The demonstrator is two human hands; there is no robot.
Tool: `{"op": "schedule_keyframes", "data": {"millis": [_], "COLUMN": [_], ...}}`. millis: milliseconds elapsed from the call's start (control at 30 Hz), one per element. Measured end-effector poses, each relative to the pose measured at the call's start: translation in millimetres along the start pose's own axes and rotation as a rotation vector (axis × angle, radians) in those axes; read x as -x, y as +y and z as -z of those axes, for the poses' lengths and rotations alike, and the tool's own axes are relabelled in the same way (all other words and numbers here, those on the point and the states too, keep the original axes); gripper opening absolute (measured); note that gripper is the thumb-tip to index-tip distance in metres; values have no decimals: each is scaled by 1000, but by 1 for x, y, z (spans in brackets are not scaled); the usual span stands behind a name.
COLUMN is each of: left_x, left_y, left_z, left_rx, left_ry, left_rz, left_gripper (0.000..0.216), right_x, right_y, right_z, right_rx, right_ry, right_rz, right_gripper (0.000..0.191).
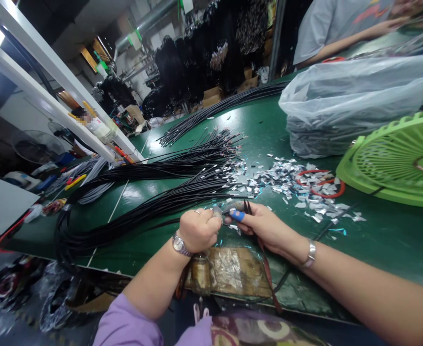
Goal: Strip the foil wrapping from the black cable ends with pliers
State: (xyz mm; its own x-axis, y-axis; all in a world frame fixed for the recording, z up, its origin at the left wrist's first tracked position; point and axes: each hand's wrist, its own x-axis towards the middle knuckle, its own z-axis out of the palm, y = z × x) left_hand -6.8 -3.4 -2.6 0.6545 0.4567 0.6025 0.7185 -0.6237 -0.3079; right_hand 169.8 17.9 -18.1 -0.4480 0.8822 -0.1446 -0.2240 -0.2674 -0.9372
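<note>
My left hand (199, 229), a watch on its wrist, is closed in a fist. A black cable (166, 222) runs into it from the left, and its end by the fingers is hard to make out. Close beside it, almost touching, my right hand (259, 223) is closed around a dark tool with two pointed tips (247, 206), perhaps tweezers or small scissors. Blue tape (237, 215) wraps its thumb, and other fingers have grey coverings. Beyond both hands lies a bundle of black cables (182, 190) with short white ends.
Silvery foil scraps (283, 175) and red rings (328, 188) lie on the green table (387, 240). A green fan (394, 163) and a plastic-wrapped bundle (341, 105) stand right. More black cables (153, 168) lie behind. A taped block (236, 271) sits at the front edge. Another person (326, 29) works opposite.
</note>
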Motion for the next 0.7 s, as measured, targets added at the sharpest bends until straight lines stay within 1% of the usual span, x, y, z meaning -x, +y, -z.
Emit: {"op": "schedule_keyframes", "data": {"millis": [233, 400, 467, 533, 600, 700], "left_x": [0, 2, 3, 4, 5, 4], "left_y": [0, 0, 0, 0, -1, -1], "left_z": [1, -2, -4, -5, -5, -4], "left_rx": [9, 0, 0, 7, 11, 2], "left_ry": [2, -60, -82, -92, -91, -95], "left_rz": [16, 56, 67, 72, 74, 71], "left_gripper": [14, 12, 11, 11, 12, 14], "right_x": [-2, -3, -3, -5, -7, -10], "right_y": [1, 2, 4, 5, 5, 3], "right_z": [2, 3, 4, 7, 10, 13], "right_rx": [-46, -2, 42, 96, 167, 292], "right_ry": [-32, 17, 55, 77, 60, 0], "right_rz": [-31, -20, 22, 112, 205, 283], "right_gripper": [35, 33, 35, 40, 41, 31]}}
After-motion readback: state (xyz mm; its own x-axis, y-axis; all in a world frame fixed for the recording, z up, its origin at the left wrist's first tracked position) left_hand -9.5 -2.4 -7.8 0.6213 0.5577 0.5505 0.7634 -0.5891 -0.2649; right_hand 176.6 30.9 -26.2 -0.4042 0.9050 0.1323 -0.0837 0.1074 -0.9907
